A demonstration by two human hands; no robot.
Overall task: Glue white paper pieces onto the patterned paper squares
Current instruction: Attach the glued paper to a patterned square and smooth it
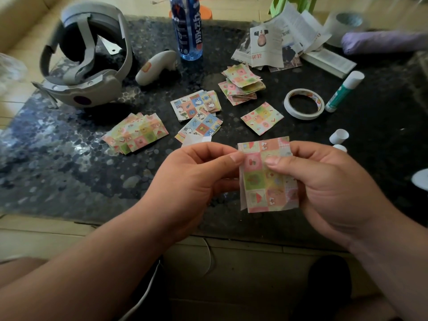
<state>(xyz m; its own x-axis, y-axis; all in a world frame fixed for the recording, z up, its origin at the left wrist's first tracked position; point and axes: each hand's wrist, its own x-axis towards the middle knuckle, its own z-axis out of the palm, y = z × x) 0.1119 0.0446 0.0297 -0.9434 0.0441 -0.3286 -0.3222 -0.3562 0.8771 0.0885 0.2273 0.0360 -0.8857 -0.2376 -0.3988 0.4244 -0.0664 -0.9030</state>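
Together, left hand (192,179) and right hand (328,186) pinch a creased, pastel-checked paper square (266,184) upright.

Grey VR headset (97,89) sits far left on dark speckled worktop (58,158), white controller (157,67) just beside it, blue drink bottle (187,28) behind. Tape roll (301,115) lies flat at rt — torn printed pages (273,42), book (328,62) & purple bundle (382,42) at back.
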